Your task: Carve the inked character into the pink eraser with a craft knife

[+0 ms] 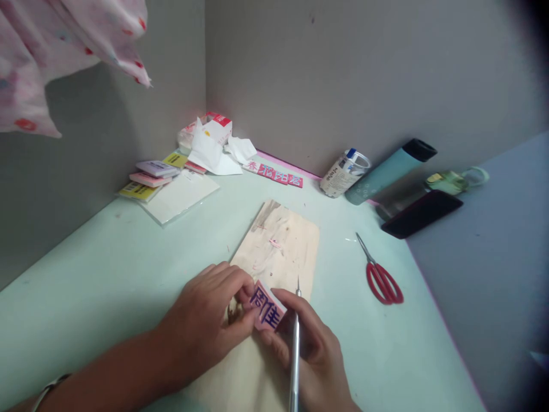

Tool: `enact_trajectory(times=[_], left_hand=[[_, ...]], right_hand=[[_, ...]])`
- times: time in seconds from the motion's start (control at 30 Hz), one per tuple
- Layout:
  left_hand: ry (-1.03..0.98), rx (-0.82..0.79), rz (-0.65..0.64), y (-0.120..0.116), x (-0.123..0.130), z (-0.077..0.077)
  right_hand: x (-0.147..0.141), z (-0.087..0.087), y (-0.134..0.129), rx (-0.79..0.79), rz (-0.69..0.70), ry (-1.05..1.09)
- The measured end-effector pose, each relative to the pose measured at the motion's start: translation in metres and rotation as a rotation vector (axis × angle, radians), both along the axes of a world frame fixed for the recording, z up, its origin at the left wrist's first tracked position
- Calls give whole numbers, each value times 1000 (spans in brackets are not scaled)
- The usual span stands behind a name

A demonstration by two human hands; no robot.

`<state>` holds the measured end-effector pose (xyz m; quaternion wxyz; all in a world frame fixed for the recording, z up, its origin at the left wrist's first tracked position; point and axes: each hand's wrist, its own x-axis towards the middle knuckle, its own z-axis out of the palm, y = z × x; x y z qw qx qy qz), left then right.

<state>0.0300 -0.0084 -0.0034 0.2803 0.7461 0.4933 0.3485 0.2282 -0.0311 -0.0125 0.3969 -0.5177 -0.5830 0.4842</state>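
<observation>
A small pink rubber carving block with dark blue characters on its face is held above the wooden board. My left hand pinches its left edge between thumb and fingers. On the other side, the thumb and index finger of my right hand touch the block's right edge. A silver craft knife also lies in my right hand, its thin blade pointing up and away from me. Pink shavings are scattered on the board beyond the block.
Red-handled scissors lie to the right. Behind them are a phone, a teal bottle and a can of pens. Carved character pieces, tissues and stacked packets are at the back.
</observation>
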Motion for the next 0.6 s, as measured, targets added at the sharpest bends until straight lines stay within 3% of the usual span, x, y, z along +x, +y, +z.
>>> enact_trajectory(times=[0.3, 0.6], left_hand=[[-7, -10, -24, 4, -5, -1], [30, 5, -17, 2, -5, 3]], right_hand=[[0, 1, -1, -23, -2, 13], [-1, -5, -4, 232, 31, -41]])
